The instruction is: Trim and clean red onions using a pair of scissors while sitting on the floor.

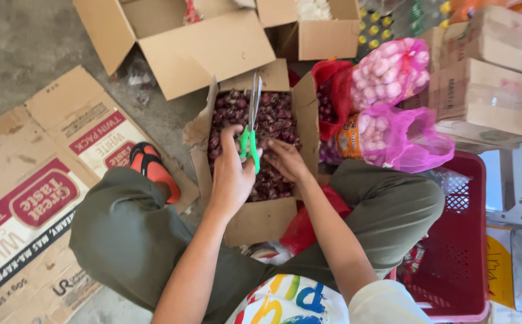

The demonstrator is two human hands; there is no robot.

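An open cardboard box (261,219) between my knees is filled with small dark red shallots (279,120). My left hand (232,171) holds green-handled scissors (250,129), blades pointing away from me over the shallots. My right hand (285,159) rests palm down on the shallots just right of the scissor handles, fingers bent into the pile. Whether it holds a shallot is hidden.
Pink mesh bags of garlic (390,72) and a red mesh bag (331,90) lie right of the box. A red plastic crate (462,240) stands at right, stacked cartons (489,90) behind it. Empty open cartons (195,42) sit ahead; flattened cardboard (27,198) covers the floor at left.
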